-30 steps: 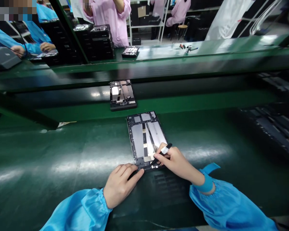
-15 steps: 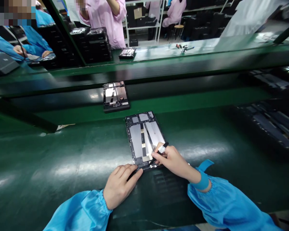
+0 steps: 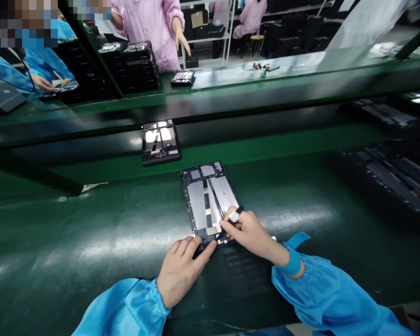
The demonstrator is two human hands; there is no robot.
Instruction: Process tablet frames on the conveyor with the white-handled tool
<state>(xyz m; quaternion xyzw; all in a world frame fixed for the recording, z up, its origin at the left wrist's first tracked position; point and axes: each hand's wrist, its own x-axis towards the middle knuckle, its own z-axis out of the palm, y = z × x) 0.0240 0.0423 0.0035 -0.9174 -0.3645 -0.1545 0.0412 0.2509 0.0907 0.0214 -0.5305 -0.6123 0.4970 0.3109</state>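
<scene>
An opened tablet with grey inner panels lies on the green bench in front of me. My right hand pinches a thin black tool with a white band, its tip on the tablet's near edge. My left hand rests flat, fingers stretched onto the tablet's near left corner, holding nothing. Both arms wear blue sleeves, and a blue strap circles my right wrist.
A second opened tablet rides the dark conveyor belt beyond. Black trays lie at the right. Across the line, a person in pink stands by stacked black trays; another tablet and small tools lie there.
The tablet on the belt has slid left. My left hand has shifted right, closer to my right hand. The person in pink has lowered an arm.
</scene>
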